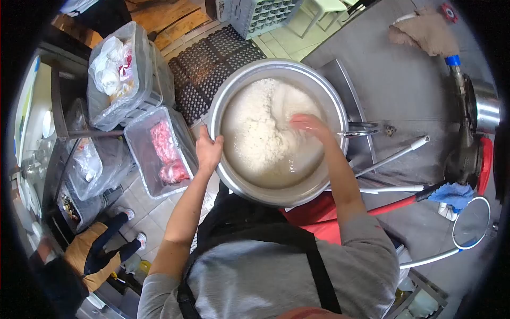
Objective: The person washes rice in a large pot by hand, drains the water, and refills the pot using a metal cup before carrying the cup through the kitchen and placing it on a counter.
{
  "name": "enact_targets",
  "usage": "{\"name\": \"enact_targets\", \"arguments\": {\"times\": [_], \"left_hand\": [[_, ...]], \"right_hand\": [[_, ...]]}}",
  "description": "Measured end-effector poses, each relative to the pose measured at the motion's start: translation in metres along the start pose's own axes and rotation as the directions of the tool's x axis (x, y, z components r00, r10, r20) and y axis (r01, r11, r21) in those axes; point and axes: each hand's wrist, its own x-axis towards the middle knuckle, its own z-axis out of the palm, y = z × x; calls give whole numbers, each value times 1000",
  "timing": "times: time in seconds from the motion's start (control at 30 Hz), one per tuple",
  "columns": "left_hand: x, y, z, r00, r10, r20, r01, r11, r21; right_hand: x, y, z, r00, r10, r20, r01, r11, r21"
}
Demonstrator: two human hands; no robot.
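A large round metal pot is in front of my body, filled with white rice and cloudy water. The rice is heaped towards the middle and left, with more water showing near the right and front. My left hand grips the pot's left rim, its thumb at the edge. Inside the pot, on the right, my right hand touches the wet rice, fingers stretched out and slightly blurred; no object shows in it. A metal handle sticks out on the pot's right side.
Left of the pot, a lined bin holds pink-red bags, near another lined bin with white bags. A black rubber mat lies beyond. On the right are a white pipe, a blue cloth and a hose. Another person stands at lower left.
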Motion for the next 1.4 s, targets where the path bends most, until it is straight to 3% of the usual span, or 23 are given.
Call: {"name": "enact_targets", "arguments": {"times": [0.07, 0.13, 0.27, 0.33, 0.37, 0.47, 0.5, 0.53, 0.57, 0.6, 0.63, 0.67, 0.73, 0.77, 0.87, 0.97, 1.0, 1.1, 1.2, 1.27, 1.3, 1.37, 1.4], "left_hand": [[-1, 1, -1, 999, -35, 22, 35, 999, -8], [0, -3, 3, 1000, 3, -11, -3, 1000, -14], [-1, -1, 2, 999, 34, -21, -36, 998, -59], [-4, 2, 1, 998, 46, -46, -46, 999, -6], [-4, 3, 1, 997, 56, -58, -55, 998, 25], [-6, 25, 0, 816, 569, -97, -451, 734, 508], [-7, 39, 1, 702, 711, -34, -539, 563, 627], [1, 55, 7, 799, 595, 81, -589, 749, 303], [16, 37, 32, 575, 806, 139, -769, 475, 427], [30, 33, 53, 768, 606, 206, -631, 659, 409], [44, 31, 74, 893, 359, 272, -445, 797, 408], [63, 22, 90, 934, 211, 288, -285, 927, 243], [88, 6, 113, 912, -80, 403, 123, 989, -83], [81, 21, 107, 852, -166, 496, 228, 971, -66], [55, 57, 101, 695, -363, 620, 459, 888, 6], [52, 38, 123, 574, 49, 817, 329, 900, -285], [39, 68, 107, 569, -67, 819, 405, 890, -209], [50, 67, 136, 555, 190, 810, 308, 857, -413], [69, 107, 128, 518, 336, 787, -56, 931, -360], [89, 121, 122, 598, 374, 709, -531, 847, 1], [101, 124, 122, 615, 421, 667, -694, 691, 203], [148, 74, 141, 650, 357, 671, -545, 834, 84], [162, 57, 150, 663, 319, 677, -456, 890, 28]], "right_hand": [[-14, 104, -30, 742, 143, -655, -346, 919, -191], [-40, 72, 28, 815, -42, -579, 127, 986, 107], [-17, 99, 29, 687, -690, -228, 664, 724, -188], [-6, 65, 46, 932, -22, -362, 130, 952, 277], [-5, 39, 55, 895, 336, -294, -151, 848, 508], [-32, -10, 36, 961, -65, -270, 100, 988, 119], [-37, -2, 33, 874, 116, -472, -51, 987, 149], [-41, 13, 31, 715, 284, -639, -192, 958, 212], [-46, 37, 33, 721, 361, -592, -93, 896, 434], [-49, 62, 35, 721, 435, -540, 4, 776, 631], [-54, 102, 44, 900, 275, -337, 199, 428, 882], [-49, 140, 60, 982, 18, -189, 182, 209, 961], [-27, 128, 106, 978, 16, -209, 208, 41, 977], [-21, 73, 129, 899, 293, -327, 306, 115, 945], [-20, 20, 132, 858, 228, -460, 349, 397, 849], [22, 105, 108, 912, 232, -338, 234, 380, 895], [20, 94, 111, 885, 219, -410, 273, 467, 841], [-4, 31, 108, 771, 120, -626, 360, 729, 583], [-20, 3, 112, 674, 27, -739, 282, 914, 290], [-43, -14, 113, 664, 116, -738, 53, 978, 202], [-49, 4, 106, 628, -55, -776, 85, 996, -2], [-58, 61, 89, 552, -396, -734, 108, 906, -408], [-56, 73, 85, 516, -141, -845, 204, 978, -39]]}}
